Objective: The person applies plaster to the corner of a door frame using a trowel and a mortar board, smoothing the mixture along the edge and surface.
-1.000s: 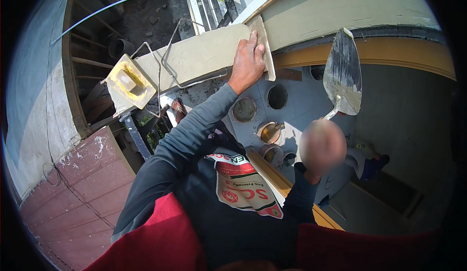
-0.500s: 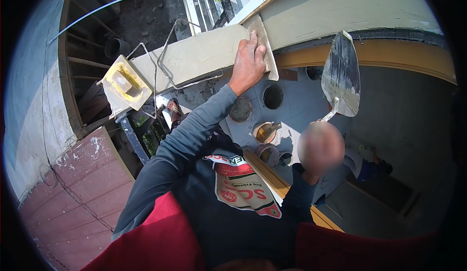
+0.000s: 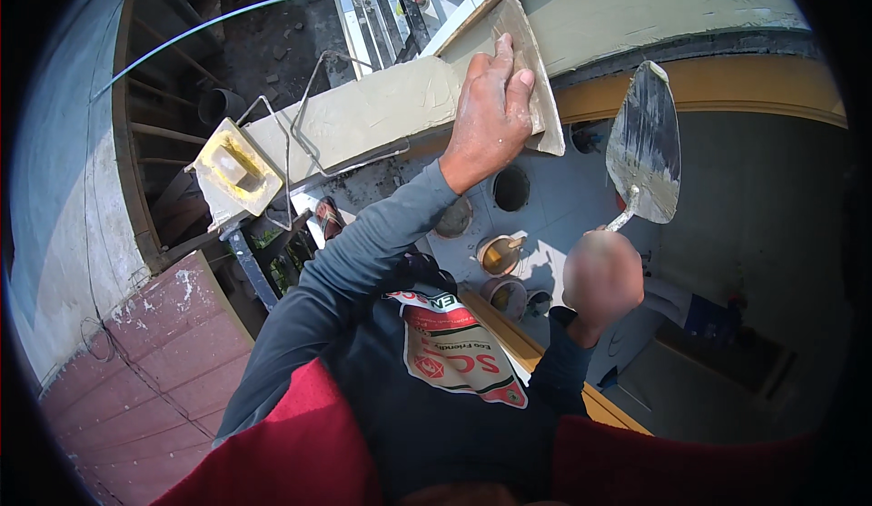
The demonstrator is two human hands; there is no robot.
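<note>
Grey wet plaster covers the beam the person is working on, a pale ledge running from lower left up toward the top middle of the view. Left hand is pressed flat on a rectangular float, fingers spread a bit and lying along its back, thumb wrapped down the near side, so it's holding the float against the end of that beam. Float sits tilted, long edge running up and left, right where the beam meets the bigger plastered wall above.

Right hand is blurred out so you can't really tell how the fingers sit, but it's clearly closed on the handle of a pointed trowel. Trowel blade points up, smeared with grey mortar, and hangs in the air well apart from the float, to the right of it.

Other stuff: a yellow-stained square mortar board sits at the left end of the beam, with bent steel wire loops just beside it. Far below there's a few round buckets on a pale floor, seen between the two arms. A yellow band runs under the wall on the right. Reddish tiles sit lower left. Person wears a dark long-sleeve shirt with a printed patch on the chest.
</note>
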